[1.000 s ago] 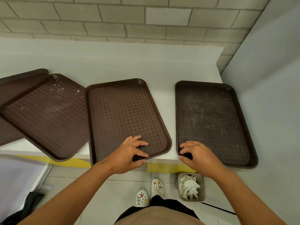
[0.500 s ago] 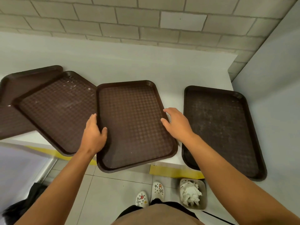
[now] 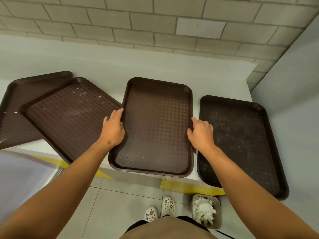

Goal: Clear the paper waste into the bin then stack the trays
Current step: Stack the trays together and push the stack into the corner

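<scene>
From the head view, the left hand [image 3: 113, 129] was curled over the left long edge of the middle tray [image 3: 155, 126], and the right hand [image 3: 201, 133] was curled over its right long edge, so both had hold of that one tray at centre frame. Its near end already hung past the front edge of the desk [image 3: 179, 71].

The risk, as I judged it, was a tilt: a lift with uneven pull could tip the tray and let it slip off the near edge toward the floor. The left hand also sat right against the dusty tray [image 3: 72, 116] at centre left, which itself overhung the desk and lay across a fourth tray [image 3: 19, 104] at far left; a nudge there could send that pair sliding.

The right tray [image 3: 241, 140], at right of frame, lay just beside the held one and also jutted over the edge. Below it, at lower right, the bin [image 3: 207, 211] stood on the floor holding crumpled white paper waste [image 3: 204, 208], next to the person's white shoes [image 3: 160, 210]. No paper showed on any tray, only crumbs.
</scene>
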`<state>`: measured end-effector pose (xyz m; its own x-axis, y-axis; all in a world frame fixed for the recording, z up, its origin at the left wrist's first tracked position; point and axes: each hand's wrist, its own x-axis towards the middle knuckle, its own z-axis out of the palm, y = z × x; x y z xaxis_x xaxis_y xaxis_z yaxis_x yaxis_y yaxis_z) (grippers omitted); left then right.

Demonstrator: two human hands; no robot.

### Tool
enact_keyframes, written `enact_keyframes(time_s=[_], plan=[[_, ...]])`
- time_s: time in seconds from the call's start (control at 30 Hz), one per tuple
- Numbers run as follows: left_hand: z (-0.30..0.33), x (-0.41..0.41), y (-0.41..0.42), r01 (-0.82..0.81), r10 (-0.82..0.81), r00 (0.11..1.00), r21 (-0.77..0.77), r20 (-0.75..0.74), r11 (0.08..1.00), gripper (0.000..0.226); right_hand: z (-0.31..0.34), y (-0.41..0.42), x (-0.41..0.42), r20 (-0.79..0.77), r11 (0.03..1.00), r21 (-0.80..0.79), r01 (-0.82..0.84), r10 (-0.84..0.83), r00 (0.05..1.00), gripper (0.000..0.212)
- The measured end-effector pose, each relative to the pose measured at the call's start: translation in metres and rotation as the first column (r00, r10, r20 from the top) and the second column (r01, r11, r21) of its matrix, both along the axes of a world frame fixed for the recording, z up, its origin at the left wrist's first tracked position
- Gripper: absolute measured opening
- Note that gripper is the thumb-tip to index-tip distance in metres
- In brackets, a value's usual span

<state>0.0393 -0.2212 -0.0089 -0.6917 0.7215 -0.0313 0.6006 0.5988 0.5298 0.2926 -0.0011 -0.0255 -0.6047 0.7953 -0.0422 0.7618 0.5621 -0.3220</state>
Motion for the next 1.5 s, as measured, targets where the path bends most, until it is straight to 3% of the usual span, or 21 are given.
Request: enact_keyframes(time_s=[0.1, 0.53, 0.87, 1.3, 1.5], plan=[[-0.009, 0.001, 0.009, 0.076, -0.077, 0.997, -0.076, -0.001, 0.994, 0.057, -0.003, 0.003, 0.012, 0.029, 1.000, 0.011, 0.002, -0.002, 1.000, 0.046], [-0.023, 0.014, 0.015, 0.186, -0.179, 0.982, -0.144, 0.060, 0.972, 0.058, -0.009, 0.008, 0.037, 0.023, 1.000, 0.012, 0.006, -0.006, 1.000, 0.048], [-0.039, -0.005, -0.002, 0.247, -0.258, 0.966, -0.201, -0.028, 0.948, 0.071, -0.014, -0.001, 0.035, -0.002, 0.999, -0.004, 0.032, -0.032, 0.999, 0.051], [-0.032, -0.027, -0.014, 0.235, -0.256, 0.965, -0.255, -0.053, 0.938, 0.071, -0.017, -0.013, 0.028, -0.036, 0.997, -0.038, 0.070, -0.071, 0.997, 0.051], [-0.028, -0.020, -0.011, 0.198, -0.210, 0.977, -0.202, -0.038, 0.959, 0.071, -0.010, -0.009, 0.035, -0.058, 0.996, -0.075, 0.044, -0.048, 0.997, 0.047]])
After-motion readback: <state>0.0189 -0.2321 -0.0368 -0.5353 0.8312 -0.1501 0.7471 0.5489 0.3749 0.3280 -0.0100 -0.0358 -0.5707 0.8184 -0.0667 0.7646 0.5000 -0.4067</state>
